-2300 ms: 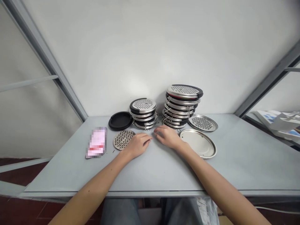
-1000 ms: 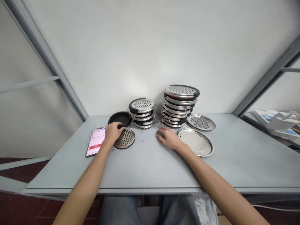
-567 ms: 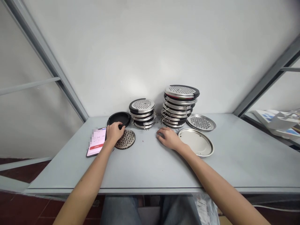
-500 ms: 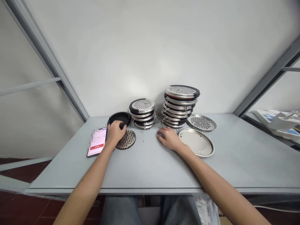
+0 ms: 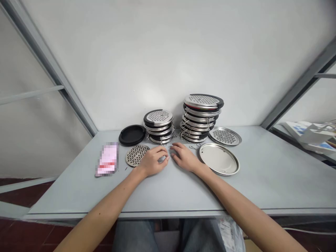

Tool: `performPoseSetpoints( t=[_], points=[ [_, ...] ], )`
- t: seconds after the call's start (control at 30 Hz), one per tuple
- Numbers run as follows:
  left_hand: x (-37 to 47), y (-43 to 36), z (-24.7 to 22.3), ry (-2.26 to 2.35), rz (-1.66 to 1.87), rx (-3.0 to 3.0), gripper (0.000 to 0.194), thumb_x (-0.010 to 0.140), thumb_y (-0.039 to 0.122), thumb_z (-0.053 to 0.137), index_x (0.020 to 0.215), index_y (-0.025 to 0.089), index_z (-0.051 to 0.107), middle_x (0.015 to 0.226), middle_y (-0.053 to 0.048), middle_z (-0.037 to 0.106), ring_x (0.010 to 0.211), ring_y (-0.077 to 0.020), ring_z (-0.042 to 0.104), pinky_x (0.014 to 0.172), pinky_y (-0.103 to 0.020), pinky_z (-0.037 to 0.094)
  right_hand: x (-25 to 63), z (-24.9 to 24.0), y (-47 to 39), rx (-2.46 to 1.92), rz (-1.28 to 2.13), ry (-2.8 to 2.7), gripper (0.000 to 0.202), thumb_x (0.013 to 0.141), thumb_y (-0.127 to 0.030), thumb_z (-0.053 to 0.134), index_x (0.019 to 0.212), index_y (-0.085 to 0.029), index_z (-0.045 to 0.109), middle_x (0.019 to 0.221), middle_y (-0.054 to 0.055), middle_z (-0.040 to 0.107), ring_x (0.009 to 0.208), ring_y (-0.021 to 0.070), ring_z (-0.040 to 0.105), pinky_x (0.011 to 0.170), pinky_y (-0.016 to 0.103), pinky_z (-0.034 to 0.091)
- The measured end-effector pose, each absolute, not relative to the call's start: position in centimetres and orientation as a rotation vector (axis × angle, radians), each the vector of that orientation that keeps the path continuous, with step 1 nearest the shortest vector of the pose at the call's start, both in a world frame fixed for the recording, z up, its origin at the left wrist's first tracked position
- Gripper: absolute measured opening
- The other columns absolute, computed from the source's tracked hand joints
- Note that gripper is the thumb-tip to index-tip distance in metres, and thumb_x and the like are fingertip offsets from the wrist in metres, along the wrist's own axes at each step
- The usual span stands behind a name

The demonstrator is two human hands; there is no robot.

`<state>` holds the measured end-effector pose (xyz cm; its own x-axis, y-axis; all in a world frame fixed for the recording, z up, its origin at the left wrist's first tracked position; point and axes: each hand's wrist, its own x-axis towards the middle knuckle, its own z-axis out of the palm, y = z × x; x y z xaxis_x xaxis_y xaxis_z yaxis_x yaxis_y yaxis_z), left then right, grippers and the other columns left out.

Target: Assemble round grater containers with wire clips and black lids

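Observation:
My left hand rests above the table with its fingers curved and apart, holding nothing, over the right edge of a perforated metal disc. My right hand faces it across a small gap, fingers spread and the palm side down. Just beyond the right wrist lies a shallow round metal lid, its pale inner face up. Small wire clips lie between that lid and the right hand. Behind the disc is a black round ring-edged tray. A tiny reddish speck lies by the disc.
Two stacks of round metal grater-like plates with black rims and wire clips stand against the wall, a shorter stack and a taller stack. A perforated round plate lies to their right. A blurred phone is at left.
My left hand has left the black tray and moved right, toward my right hand. The right hand has shifted slightly left and spread its fingers. The reddish speck now lies farther left.

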<state>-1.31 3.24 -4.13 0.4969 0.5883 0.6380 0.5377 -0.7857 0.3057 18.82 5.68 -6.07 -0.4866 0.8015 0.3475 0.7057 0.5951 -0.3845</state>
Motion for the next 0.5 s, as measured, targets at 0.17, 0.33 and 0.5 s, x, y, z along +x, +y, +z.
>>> performPoseSetpoints(
  t=[0.17,0.33,0.5],
  points=[
    [-1.6,3.5,-4.1,1.018,1.092,2.648,0.014,0.088,0.021,0.051,0.084,0.019,0.065,0.087,-0.005,0.068,0.081,-0.0166,0.064,0.077,-0.029,0.053,19.9,-5.1,6.4,-1.205,0.183,-2.206,0.039,0.084,-0.009,0.045,0.120,-0.014,0.057,0.122,0.012,0.059,0.113,0.0227,0.054,0.100,0.034,0.041],
    [-2.3,3.7,-3.8,1.095,1.147,2.609,0.016,0.090,0.021,0.050,0.082,0.019,0.064,0.086,-0.004,0.067,0.079,-0.0160,0.063,0.075,-0.029,0.051,21.2,-4.6,6.8,-1.479,0.085,-2.211,0.027,0.084,-0.019,0.052,0.107,-0.015,0.066,0.102,0.011,0.068,0.100,0.0257,0.059,0.086,0.033,0.045],
    [-2.2,3.6,-3.8,1.110,1.098,2.606,0.018,0.091,0.020,0.049,0.080,0.019,0.064,0.085,-0.004,0.066,0.077,-0.0153,0.063,0.074,-0.028,0.050,21.3,-5.1,6.9,-1.615,0.065,-2.255,0.016,0.084,-0.025,0.056,0.089,-0.018,0.070,0.092,0.010,0.070,0.089,0.0259,0.061,0.075,0.032,0.044]
  ],
)
